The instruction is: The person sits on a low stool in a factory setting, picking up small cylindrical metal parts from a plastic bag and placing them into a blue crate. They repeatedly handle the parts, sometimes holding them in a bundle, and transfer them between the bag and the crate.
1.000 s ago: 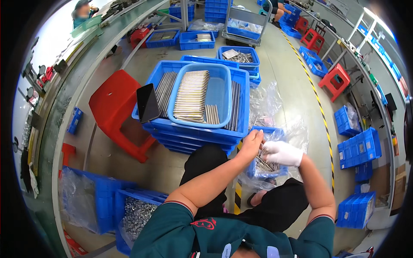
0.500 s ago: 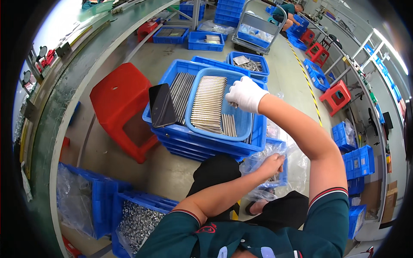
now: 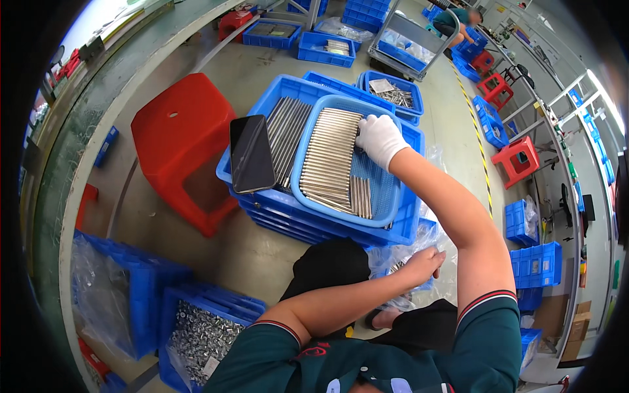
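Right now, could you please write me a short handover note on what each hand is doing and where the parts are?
Right hand, in a white glove, rests on the row of metal rods in the oval blue basket, at the row's far end.
Left hand, bare, reaches into the clear plastic bag in the lap; what it grips cannot be seen.
The basket sits on a stack of blue crates, with more rods and a black phone beside it.
Done: most of the basket holds a neat row.
Left: the bare strip along the basket's right side.
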The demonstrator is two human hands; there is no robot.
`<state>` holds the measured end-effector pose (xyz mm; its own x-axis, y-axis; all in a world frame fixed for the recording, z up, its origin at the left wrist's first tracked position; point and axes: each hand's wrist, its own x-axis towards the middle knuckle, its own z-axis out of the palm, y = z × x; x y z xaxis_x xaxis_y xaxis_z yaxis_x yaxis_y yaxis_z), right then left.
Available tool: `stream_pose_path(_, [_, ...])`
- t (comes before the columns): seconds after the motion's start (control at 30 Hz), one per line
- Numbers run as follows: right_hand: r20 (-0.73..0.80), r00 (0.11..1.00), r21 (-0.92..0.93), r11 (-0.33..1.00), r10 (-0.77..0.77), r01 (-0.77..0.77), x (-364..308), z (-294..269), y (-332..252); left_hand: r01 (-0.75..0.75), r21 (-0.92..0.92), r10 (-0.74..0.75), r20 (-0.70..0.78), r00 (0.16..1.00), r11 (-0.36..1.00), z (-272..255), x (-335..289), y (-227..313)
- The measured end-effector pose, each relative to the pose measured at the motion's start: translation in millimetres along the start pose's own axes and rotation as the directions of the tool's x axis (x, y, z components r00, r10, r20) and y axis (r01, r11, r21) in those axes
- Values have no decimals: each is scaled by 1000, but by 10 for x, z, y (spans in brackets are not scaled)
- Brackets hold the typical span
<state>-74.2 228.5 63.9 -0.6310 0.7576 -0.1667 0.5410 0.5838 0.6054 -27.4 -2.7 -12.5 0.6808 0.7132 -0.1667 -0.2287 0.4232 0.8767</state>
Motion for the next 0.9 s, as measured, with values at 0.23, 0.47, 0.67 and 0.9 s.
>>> stream_pose_path(0.23, [17,993,276,954,117,-117,-30,186,50,27,8,-27,4,1000,1000,-26,-45,113])
stream_pose_path(0.47, [123,979,221,957,162,-186,-156,-103,47,24,-6,-24,0,1000,1000,-48,-24,86])
stream_pose_path(0.67, [131,980,261,948,152,-182,-206,-44,-72,41,-10,-40,26,999,999,-31,-17,90])
stream_pose_path(0.9, [-1,996,253,964,87,-84,-129,69,70,40,5,-41,33,999,999,-19,-12,82])
